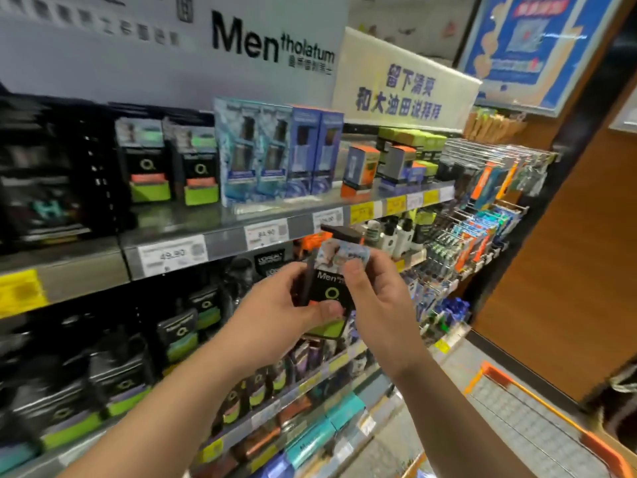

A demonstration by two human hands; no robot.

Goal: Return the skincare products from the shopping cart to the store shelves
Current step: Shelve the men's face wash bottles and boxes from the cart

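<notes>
A black skincare box [327, 288] with a green lower band and a picture on top is held upright in front of the shelves, at the height of the second shelf. My left hand [275, 312] grips its left side and lower front, thumb across the front. My right hand [374, 298] pinches its upper right edge. Matching black and green boxes [146, 160] stand on the upper shelf [220, 239] to the left. The orange-rimmed shopping cart [537, 419] is at the lower right; its contents are out of sight.
Blue boxed products [275, 150] and small orange and green boxes [396, 160] fill the upper shelf's right part. Lower shelves hold more dark boxes. Hanging razors on pegs [489, 208] stick out at the right, beside a wooden wall [568, 253]. Price tags line the shelf edges.
</notes>
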